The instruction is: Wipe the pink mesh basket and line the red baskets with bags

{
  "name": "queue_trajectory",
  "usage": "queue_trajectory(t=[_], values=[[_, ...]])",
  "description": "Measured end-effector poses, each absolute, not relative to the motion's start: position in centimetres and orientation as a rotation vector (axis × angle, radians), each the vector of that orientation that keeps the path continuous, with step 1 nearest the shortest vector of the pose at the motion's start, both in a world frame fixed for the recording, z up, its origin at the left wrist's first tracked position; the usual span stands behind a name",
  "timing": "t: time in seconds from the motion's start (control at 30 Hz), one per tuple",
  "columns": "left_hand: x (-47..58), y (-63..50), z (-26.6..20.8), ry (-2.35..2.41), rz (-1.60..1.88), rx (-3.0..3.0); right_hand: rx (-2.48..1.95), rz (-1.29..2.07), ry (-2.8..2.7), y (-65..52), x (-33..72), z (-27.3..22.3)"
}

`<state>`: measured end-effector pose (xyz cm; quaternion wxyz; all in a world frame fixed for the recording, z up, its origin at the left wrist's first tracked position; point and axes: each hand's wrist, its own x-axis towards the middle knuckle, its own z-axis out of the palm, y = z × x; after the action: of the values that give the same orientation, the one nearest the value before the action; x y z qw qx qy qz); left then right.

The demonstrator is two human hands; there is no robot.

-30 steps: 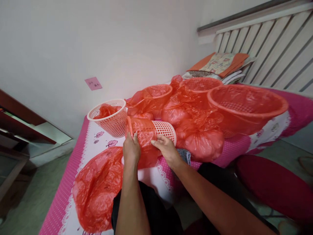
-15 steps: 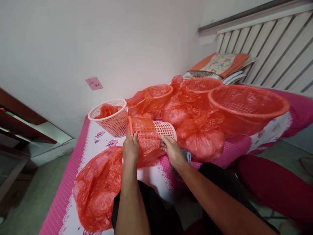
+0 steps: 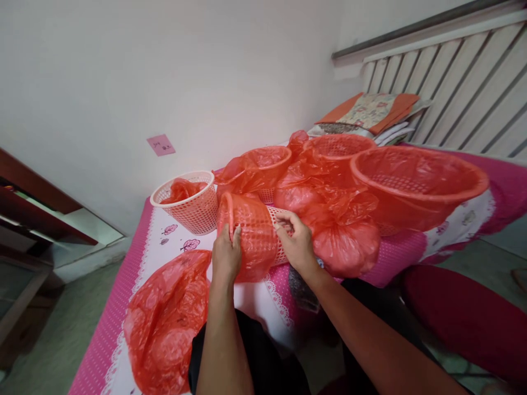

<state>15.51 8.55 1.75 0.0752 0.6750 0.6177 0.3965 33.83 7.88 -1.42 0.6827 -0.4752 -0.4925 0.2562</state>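
A perforated wastebasket (image 3: 282, 253) lies tilted on its side before me, its rim toward the left. Its upper part is wrapped in a red plastic bag (image 3: 255, 241) folded over the rim. Fingers of my left hand (image 3: 227, 253) are closed on the bagged rim, thumb on the outside. Near the basket's base, my right hand (image 3: 297, 241) bends its fingers over the bare lattice wall, holding it. Beside my left forearm lies a loose red plastic bag (image 3: 168, 323), spread on the table. A pale pink wastebasket (image 3: 187, 208) with a crumpled red bag inside stands behind.
Red-lined baskets (image 3: 420, 192) stand at the right and back, with puffy red bags (image 3: 346, 241) among them. Folded cloths (image 3: 370, 112) are stacked by the radiator (image 3: 453, 82). The pink tablecloth (image 3: 111, 312) hangs over the near edge; a dark red stool (image 3: 465, 318) is at right.
The held basket has turned slightly and shifted a little right. My right hand has moved up along its wall, with its fingers now more bent over the lattice.
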Motion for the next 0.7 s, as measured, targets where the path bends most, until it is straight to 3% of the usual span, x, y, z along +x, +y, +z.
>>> queue_trajectory(t=[0.17, 0.37, 0.5, 0.7], values=[[16.1, 8.1, 2.0, 1.748, 1.160, 2.106, -0.992, 0.267, -1.466, 7.6, 33.3, 1.7], [16.5, 7.8, 2.2, 1.715, 1.101, 2.115, -0.997, 0.304, -1.580, 8.7, 31.9, 2.8], [16.6, 7.8, 2.0, 1.671, 1.089, 2.126, -0.971, 0.450, -1.520, 9.0, 30.5, 3.0], [16.5, 7.7, 2.1, 1.640, 1.058, 2.108, -0.846, 1.036, -1.103, 9.2, 29.5, 3.1]])
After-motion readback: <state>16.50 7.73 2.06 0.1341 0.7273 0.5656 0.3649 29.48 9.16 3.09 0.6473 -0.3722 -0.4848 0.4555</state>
